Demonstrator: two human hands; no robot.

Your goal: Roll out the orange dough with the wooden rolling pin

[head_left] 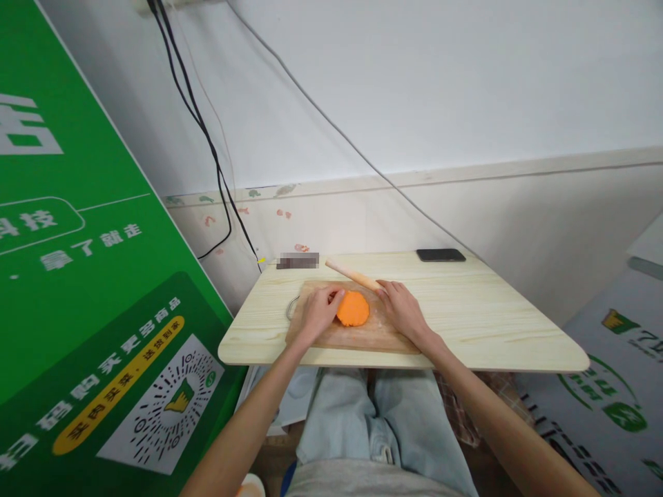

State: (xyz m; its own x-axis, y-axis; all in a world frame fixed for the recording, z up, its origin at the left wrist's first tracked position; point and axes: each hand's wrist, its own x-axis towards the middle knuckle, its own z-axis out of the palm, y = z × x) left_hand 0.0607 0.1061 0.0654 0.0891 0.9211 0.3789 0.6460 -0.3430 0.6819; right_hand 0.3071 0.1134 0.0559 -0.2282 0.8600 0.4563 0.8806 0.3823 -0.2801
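Observation:
A flat, round piece of orange dough [353, 308] lies on a wooden cutting board [357, 338] in the middle of the table. At its left edge, my left hand [320, 312] has its thumb and fingers bent together on the rim of the dough. My right hand [402, 308] is just right of the dough, its fingers closed around the near end of a wooden rolling pin [355, 275]. The pin slants up and left, past the far side of the dough. My right palm and the pin's gripped end are partly hidden.
A black phone [441, 255] lies at the table's back right, and a blurred dark object [298, 260] at the back left. The board has a metal handle [293, 308]. Black cables [212, 148] hang by the wall; a green printed panel [129, 290] stands close on the left.

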